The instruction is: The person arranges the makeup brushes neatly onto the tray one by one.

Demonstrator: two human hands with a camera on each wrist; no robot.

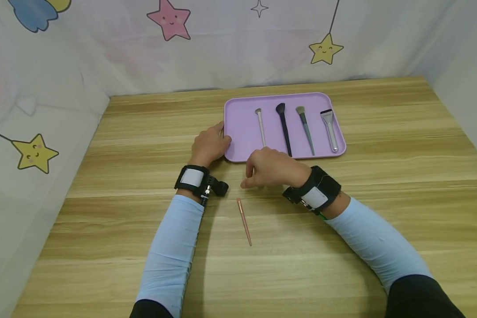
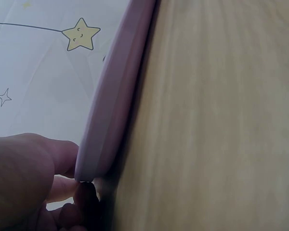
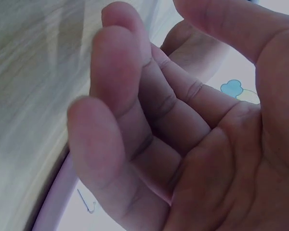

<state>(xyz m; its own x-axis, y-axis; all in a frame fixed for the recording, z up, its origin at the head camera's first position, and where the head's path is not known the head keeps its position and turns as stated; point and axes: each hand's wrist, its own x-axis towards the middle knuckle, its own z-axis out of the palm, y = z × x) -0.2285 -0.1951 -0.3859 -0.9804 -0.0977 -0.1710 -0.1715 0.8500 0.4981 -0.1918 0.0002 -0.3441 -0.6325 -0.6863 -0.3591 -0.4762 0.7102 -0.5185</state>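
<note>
1. Left hand (image 1: 210, 143) grips the near-left corner of the purple tray (image 1: 238, 115), fingers curled on its rim; the left wrist view shows fingers (image 2: 62, 187) under the edge.
2. Right hand (image 1: 269, 168) hovers just near of the tray's front edge, fingers loosely curled, holding nothing.
3. Thin pink brush (image 1: 244, 221) lies on the wooden table (image 1: 381, 212), near of both hands, touched by neither.
4. Tray holds four brushes side by side: white brush (image 1: 260, 126), black brush (image 1: 283, 127), grey-green brush (image 1: 305, 129), silver flat brush (image 1: 329, 129).
</note>
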